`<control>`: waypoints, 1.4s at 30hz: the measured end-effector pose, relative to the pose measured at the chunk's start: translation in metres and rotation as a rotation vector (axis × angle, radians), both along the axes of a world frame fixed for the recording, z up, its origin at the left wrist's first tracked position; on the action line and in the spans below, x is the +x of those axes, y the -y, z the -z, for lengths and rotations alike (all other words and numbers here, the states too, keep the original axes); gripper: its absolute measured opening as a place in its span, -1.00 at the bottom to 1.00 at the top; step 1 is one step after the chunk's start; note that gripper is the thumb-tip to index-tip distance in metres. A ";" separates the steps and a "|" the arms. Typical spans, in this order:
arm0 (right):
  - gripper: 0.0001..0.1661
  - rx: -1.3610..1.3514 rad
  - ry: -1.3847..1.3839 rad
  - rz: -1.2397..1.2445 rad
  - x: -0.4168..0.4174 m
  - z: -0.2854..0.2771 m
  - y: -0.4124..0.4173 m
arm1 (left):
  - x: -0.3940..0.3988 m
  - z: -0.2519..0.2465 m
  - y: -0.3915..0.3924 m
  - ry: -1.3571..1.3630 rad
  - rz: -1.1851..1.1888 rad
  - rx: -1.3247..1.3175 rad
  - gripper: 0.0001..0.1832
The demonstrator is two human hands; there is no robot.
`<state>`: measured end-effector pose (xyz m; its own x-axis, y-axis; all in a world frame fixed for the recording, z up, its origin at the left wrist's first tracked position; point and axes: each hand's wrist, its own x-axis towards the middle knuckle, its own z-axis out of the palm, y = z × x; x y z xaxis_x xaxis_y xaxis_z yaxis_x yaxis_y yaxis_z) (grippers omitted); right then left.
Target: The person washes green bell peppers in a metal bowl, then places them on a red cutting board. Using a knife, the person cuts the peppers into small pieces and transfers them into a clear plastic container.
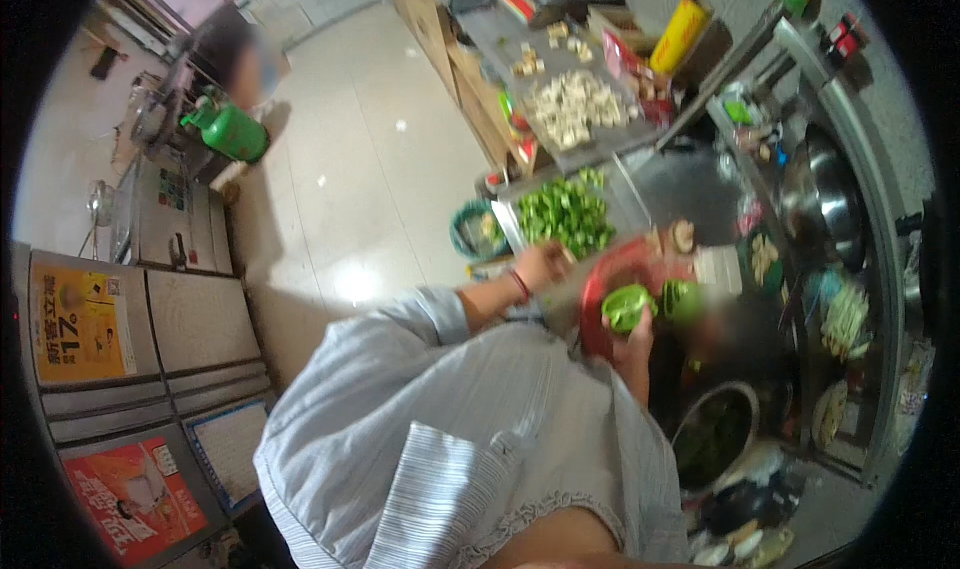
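Note:
My right hand (pixel 634 336) holds a cut green bell pepper (pixel 628 308), its hollow inside facing up, over a red plastic basin (pixel 598 288). My left hand (pixel 544 265), with a red band at its wrist, is beside the near edge of a pile of chopped green pepper (pixel 566 213) on the metal counter. Its fingers are curled and blurred; whether they grip something cannot be made out. Another green pepper (pixel 679 299) is just right of the held one, near a blurred patch. A white block (pixel 718 267) lies beyond the basin.
Pale diced pieces (pixel 574 111) cover the counter farther off, near a yellow cylinder (pixel 681 33). A teal basket (pixel 480 229) stands left of the counter. A metal bowl (pixel 825 201) and a pot of greens (pixel 716 434) are at right. A person (pixel 240 59) and a green gas cylinder (pixel 234 132) are at upper left.

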<state>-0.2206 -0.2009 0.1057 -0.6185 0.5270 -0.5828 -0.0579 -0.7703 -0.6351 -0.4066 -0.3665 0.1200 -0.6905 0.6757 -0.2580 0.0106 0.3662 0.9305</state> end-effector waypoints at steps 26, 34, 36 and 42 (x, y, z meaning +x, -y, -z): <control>-0.55 -0.294 0.101 0.257 0.043 0.022 0.030 | 0.027 0.007 -0.018 -0.565 0.567 0.337 -0.70; -0.67 -0.323 -0.034 0.225 0.076 0.044 0.028 | 0.118 0.022 -0.079 -0.971 1.079 0.032 -0.82; -0.64 -0.094 0.190 0.237 0.095 0.052 0.027 | 0.120 0.028 -0.077 -1.018 1.093 0.100 -0.85; -0.47 1.052 1.285 -0.065 0.191 0.047 0.003 | 0.114 0.062 -0.085 -1.221 1.219 -0.015 -0.87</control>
